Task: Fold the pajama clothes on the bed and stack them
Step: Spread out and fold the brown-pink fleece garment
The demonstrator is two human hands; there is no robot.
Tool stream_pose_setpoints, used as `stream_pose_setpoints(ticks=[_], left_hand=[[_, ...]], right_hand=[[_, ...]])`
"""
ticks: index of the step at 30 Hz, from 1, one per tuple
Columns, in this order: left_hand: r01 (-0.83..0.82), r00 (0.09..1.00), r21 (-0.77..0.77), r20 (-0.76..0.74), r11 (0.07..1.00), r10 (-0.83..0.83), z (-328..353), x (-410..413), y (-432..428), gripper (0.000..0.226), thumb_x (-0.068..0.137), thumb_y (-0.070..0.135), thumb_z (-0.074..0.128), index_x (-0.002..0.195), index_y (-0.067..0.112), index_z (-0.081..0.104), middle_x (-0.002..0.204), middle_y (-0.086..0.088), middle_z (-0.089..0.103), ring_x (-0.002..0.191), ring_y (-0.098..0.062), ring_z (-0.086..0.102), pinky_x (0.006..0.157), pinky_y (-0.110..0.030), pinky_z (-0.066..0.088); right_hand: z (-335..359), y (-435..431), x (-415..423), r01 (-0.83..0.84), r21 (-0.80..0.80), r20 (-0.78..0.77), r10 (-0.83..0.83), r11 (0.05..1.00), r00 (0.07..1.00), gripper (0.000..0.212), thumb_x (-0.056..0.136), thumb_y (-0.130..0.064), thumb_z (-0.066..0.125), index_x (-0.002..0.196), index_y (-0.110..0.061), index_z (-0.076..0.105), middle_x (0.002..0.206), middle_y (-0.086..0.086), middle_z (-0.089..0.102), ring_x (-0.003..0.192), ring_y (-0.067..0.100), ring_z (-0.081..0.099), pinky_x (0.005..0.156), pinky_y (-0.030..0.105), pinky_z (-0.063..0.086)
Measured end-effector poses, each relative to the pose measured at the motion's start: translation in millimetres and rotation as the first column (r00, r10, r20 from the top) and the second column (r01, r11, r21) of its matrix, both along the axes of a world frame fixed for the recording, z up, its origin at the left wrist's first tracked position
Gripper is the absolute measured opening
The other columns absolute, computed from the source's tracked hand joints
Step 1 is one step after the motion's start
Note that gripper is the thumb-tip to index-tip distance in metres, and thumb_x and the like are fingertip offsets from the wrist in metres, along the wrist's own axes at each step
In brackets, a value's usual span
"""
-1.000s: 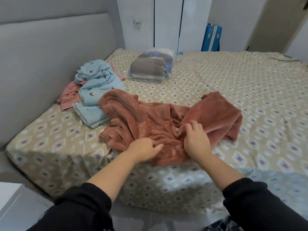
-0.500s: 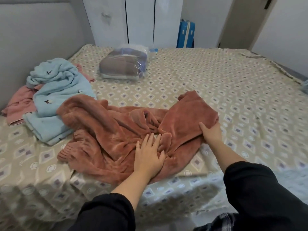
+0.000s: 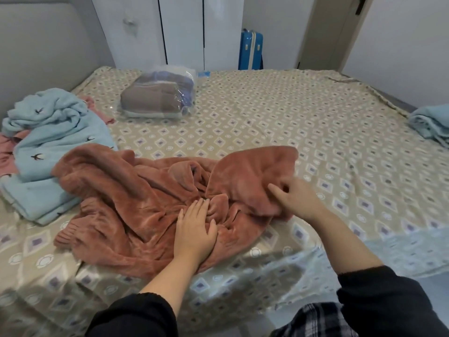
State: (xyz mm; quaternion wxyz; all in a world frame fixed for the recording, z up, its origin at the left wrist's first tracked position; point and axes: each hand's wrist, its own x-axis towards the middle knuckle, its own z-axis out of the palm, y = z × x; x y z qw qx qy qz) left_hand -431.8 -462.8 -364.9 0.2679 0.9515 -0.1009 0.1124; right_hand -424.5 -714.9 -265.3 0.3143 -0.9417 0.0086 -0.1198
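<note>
Rust-pink fleece pajama garment (image 3: pixel 136 210) lies crumpled at the near edge of the bed (image 3: pixel 291 122), left of centre. The left hand (image 3: pixel 194 229) presses flat on its middle, fingers straight. The right hand (image 3: pixel 298 200) has its fingers curled into the garment's right flap, thumb out, gripping the fleece. Just left, touching the garment, sits a light-blue pajama pile (image 3: pixel 56 142). A plastic-wrapped bundle (image 3: pixel 158 96) rests farther back, and a folded light-blue piece (image 3: pixel 430 122) waits at the right edge.
</note>
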Motion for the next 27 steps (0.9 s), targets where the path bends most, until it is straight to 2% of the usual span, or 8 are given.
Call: stream_pose_setpoints(ticks=[2, 6, 11, 16, 18, 21, 24, 27], left_hand=[[0.000, 1.000, -0.023, 0.010, 1.000, 0.000, 1, -2, 0, 0.055, 0.095, 0.026, 0.048, 0.148, 0.017, 0.037, 0.152, 0.001, 0.037, 0.143, -0.013, 0.027, 0.119, -0.036, 0.007], [-0.004, 1.000, -0.047, 0.016, 0.999, 0.005, 5, -4, 0, 0.055, 0.094, 0.024, 0.050, 0.147, 0.016, 0.038, 0.150, 0.001, 0.040, 0.141, -0.014, 0.031, 0.119, -0.036, 0.010], [-0.009, 1.000, -0.048, 0.020, 0.999, 0.010, 5, -5, 0, 0.054, 0.094, 0.023, 0.051, 0.146, 0.015, 0.039, 0.149, 0.001, 0.042, 0.140, -0.014, 0.032, 0.120, -0.036, 0.012], [-0.007, 1.000, -0.047, 0.025, 0.999, 0.008, 6, -4, 0, 0.053, 0.093, 0.022, 0.053, 0.144, 0.014, 0.043, 0.146, -0.001, 0.045, 0.138, -0.016, 0.036, 0.119, -0.039, 0.016], [-0.009, 1.000, -0.048, 0.024, 0.999, 0.010, 6, -5, -1, 0.052, 0.093, 0.021, 0.053, 0.144, 0.014, 0.043, 0.146, -0.001, 0.046, 0.138, -0.017, 0.037, 0.119, -0.039, 0.016], [-0.008, 1.000, -0.057, 0.021, 0.998, 0.009, 8, -5, -1, 0.052, 0.093, 0.021, 0.053, 0.143, 0.013, 0.044, 0.146, -0.001, 0.046, 0.138, -0.017, 0.037, 0.119, -0.039, 0.016], [-0.010, 1.000, -0.073, 0.025, 0.997, 0.012, 8, -7, -1, 0.048, 0.096, 0.022, 0.046, 0.143, 0.014, 0.044, 0.146, -0.001, 0.046, 0.138, -0.016, 0.037, 0.119, -0.039, 0.016], [-0.009, 0.999, -0.096, 0.042, 0.995, 0.013, 8, -7, 0, 0.045, 0.098, 0.021, 0.042, 0.142, 0.013, 0.045, 0.144, -0.003, 0.048, 0.136, -0.018, 0.039, 0.118, -0.041, 0.019]], right_hand=[[-5, -10, -7, 0.037, 0.153, -0.089, -0.024, 0.988, 0.996, 0.049, 0.095, -0.037, 0.052, 0.060, -0.002, 0.057, 0.059, 0.008, 0.062, 0.062, 0.026, 0.061, 0.059, 0.030, 0.050], [-18, -39, 13, 0.430, 0.347, -0.097, -0.424, 0.833, 0.900, 0.032, 0.092, -0.038, 0.053, 0.074, -0.011, 0.056, 0.064, -0.003, 0.054, 0.067, 0.019, 0.054, 0.057, 0.027, 0.042], [-39, -37, 39, 0.449, 0.561, -0.421, -0.228, 0.695, 0.878, 0.059, 0.079, -0.051, 0.069, 0.123, -0.017, 0.049, 0.104, -0.001, 0.061, 0.092, 0.019, 0.061, 0.071, 0.030, 0.046], [-28, -34, 62, 0.274, 0.071, -0.183, -0.257, 0.959, 0.949, 0.017, 0.075, -0.026, 0.067, 0.084, -0.012, 0.067, 0.099, 0.006, 0.064, 0.097, 0.026, 0.062, 0.072, 0.035, 0.051], [-16, -30, 58, 0.276, 0.151, 0.029, -0.284, 0.949, 0.958, 0.025, 0.074, -0.020, 0.066, 0.098, -0.011, 0.069, 0.118, 0.002, 0.058, 0.112, 0.023, 0.054, 0.089, 0.038, 0.049], [21, -31, 46, 0.202, 0.428, 0.104, -0.270, 0.881, 0.957, 0.023, 0.070, -0.013, 0.057, 0.084, -0.021, 0.073, 0.086, -0.006, 0.068, 0.087, 0.016, 0.063, 0.075, 0.035, 0.052], [51, -45, 36, 0.154, 0.289, -0.441, -0.011, 0.945, 0.897, 0.038, 0.088, -0.035, 0.050, 0.079, -0.005, 0.072, 0.075, 0.015, 0.070, 0.070, 0.027, 0.066, 0.063, 0.034, 0.051], [56, -51, 29, -0.023, 0.086, -0.877, 0.087, 0.996, 0.472, 0.083, 0.096, -0.064, 0.025, 0.083, 0.008, 0.064, 0.076, 0.022, 0.070, 0.066, 0.030, 0.070, 0.060, 0.030, 0.053]])
